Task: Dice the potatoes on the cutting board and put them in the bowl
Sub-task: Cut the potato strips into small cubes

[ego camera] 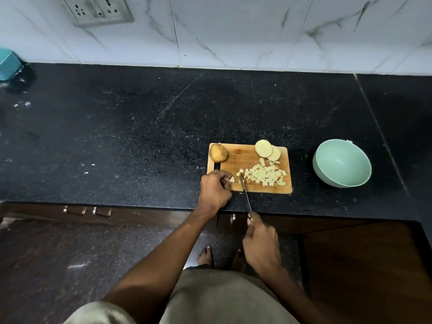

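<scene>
Pale potato is pinned at the near left corner of the cutting board [236, 157] by the left hand [216, 189], whose fingers are curled round a small remaining piece [232, 179]. A knife [245, 195] is gripped by its handle in the right hand [261, 246], which is held off the counter's near edge; the blade is laid across the board's near edge with its tip just beside the held piece. Two hands are seen, both closed on something.

To the right of the blade, a heap of small dice [264, 175] is spread over the near right part of the board; the cubes are too many and too crowded to be counted. At the far right corner two round slices [267, 150] are overlapped. One whole unpeeled potato [217, 152] is set at the far left corner.

One pale green bowl [341, 166] is stood on the black counter [117, 136], apart from the board on its right, with nothing seen inside.

One teal container [8, 64] is cut off by the far left edge, and one socket plate [98, 10] is fixed to the marble wall.
</scene>
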